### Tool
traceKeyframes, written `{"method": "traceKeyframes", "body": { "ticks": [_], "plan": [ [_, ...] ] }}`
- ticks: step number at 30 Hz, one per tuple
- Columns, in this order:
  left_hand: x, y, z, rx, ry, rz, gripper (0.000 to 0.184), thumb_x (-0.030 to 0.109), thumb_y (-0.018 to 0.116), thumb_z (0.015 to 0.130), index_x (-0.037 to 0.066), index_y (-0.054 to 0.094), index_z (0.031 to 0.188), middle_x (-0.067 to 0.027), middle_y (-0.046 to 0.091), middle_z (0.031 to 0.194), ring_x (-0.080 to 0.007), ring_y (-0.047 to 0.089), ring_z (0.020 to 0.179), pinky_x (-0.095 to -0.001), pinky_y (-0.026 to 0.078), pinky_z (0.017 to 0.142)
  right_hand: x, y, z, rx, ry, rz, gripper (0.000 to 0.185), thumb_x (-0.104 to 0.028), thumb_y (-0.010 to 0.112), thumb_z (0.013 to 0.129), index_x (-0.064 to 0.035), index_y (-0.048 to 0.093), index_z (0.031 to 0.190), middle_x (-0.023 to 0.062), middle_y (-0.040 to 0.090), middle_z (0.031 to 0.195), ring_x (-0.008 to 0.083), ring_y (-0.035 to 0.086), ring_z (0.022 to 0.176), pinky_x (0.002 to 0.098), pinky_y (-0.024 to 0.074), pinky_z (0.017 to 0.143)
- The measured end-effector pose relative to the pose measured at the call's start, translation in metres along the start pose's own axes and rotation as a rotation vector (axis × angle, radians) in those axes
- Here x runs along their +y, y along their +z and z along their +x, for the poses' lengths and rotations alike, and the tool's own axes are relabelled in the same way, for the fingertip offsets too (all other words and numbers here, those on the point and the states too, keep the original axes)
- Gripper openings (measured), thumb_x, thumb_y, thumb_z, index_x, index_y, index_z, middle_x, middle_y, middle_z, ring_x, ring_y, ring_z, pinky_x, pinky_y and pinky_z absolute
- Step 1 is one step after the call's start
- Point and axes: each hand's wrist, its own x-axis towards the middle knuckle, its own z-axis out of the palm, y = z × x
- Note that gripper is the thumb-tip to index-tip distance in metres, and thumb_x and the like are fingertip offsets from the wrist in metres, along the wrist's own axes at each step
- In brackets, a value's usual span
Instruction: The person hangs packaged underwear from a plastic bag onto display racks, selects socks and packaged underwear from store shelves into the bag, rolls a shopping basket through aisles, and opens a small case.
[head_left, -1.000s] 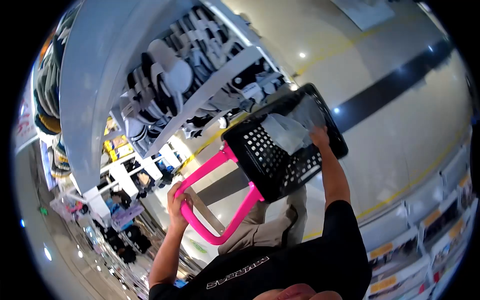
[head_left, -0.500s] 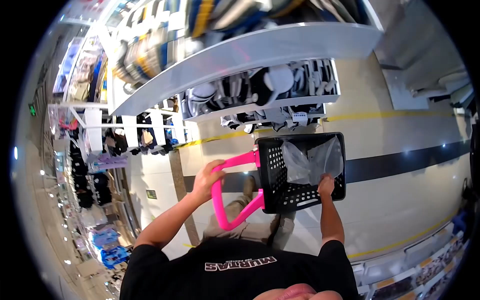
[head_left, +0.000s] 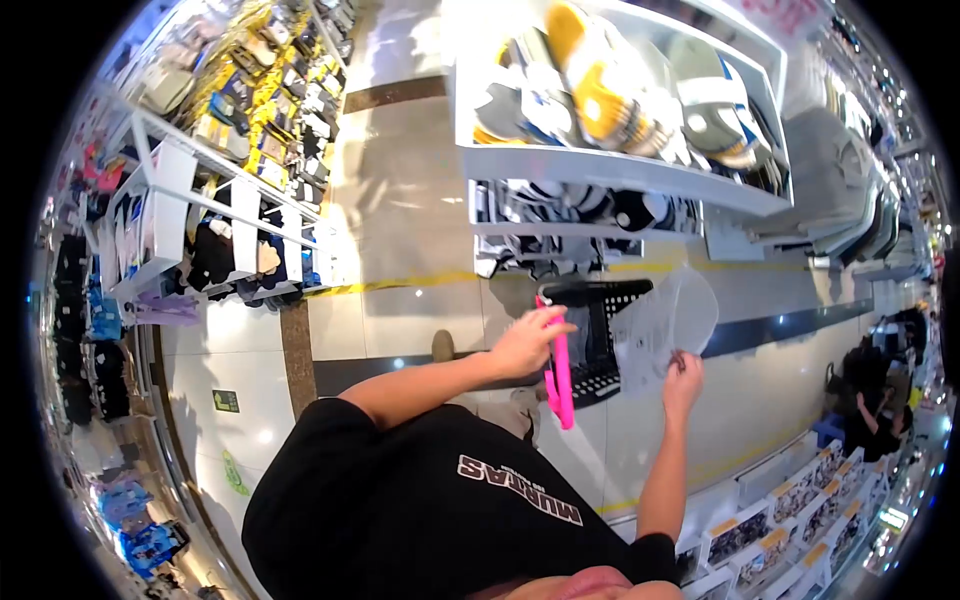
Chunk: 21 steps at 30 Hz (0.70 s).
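Note:
My left hand [head_left: 530, 342] is closed round the pink handle [head_left: 561, 375] of a black shopping basket [head_left: 598, 300] with perforated walls. The basket is tilted, and my left hand and the handle cover part of its near side. A clear plastic bag [head_left: 650, 335] spreads across the basket's right side and past its rim. At the bag's lower right edge, the fingers of my right hand [head_left: 683, 380] pinch the plastic. I cannot make out anything inside the bag.
Ahead stands a white display bin [head_left: 620, 165] full of slippers, with lower racks beneath it. Socks and small goods hang on racks [head_left: 230, 235] to the left. White trays [head_left: 770, 525] line the lower right. A person in dark clothing [head_left: 880, 400] is at the far right.
My right hand has come up out of the basket, drawing the plastic bag rightward past the rim. My left hand and the handle have shifted right, and my view has turned.

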Motion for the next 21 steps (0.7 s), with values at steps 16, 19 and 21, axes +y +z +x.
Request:
{"method": "traceKeyframes", "body": {
  "ticks": [16,19,21],
  "plan": [
    [-0.105,-0.165,-0.119,0.642,-0.656,-0.531,0.081,0.027,0.084,0.078,0.004,0.038,0.141,-0.0149,0.053,0.117,-0.0187,0.063,0.084,-0.0326,0.054,0.077,-0.349,0.039,-0.068,-0.316,-0.77,0.185,0.021,0.0,0.068,0.071,-0.0136,0.071,0.086,0.0057,0.06,0.088,0.0285,0.057,0.087,0.0387,0.05,0.073],
    [-0.133,-0.178,-0.175,0.732,-0.951,-0.43,0.084,0.026,0.085,0.074,0.003,0.039,0.141,-0.0152,0.055,0.123,-0.0216,0.063,0.096,-0.0326,0.054,0.07,-0.379,0.062,-0.079,-0.375,-0.861,0.267,0.022,0.0,0.069,0.07,-0.0137,0.071,0.087,0.0055,0.06,0.09,0.0281,0.058,0.09,0.0381,0.0514,0.074],
    [-0.132,-0.192,-0.212,0.697,-1.06,-0.747,0.07,0.024,0.085,0.075,0.001,0.049,0.131,-0.0136,0.062,0.109,-0.0192,0.064,0.081,-0.0311,0.054,0.059,-0.388,0.085,-0.089,-0.437,-0.93,0.288,0.019,-0.001,0.07,0.072,-0.0138,0.071,0.087,0.0054,0.06,0.091,0.0274,0.058,0.091,0.0378,0.0519,0.075]
  ]
}}
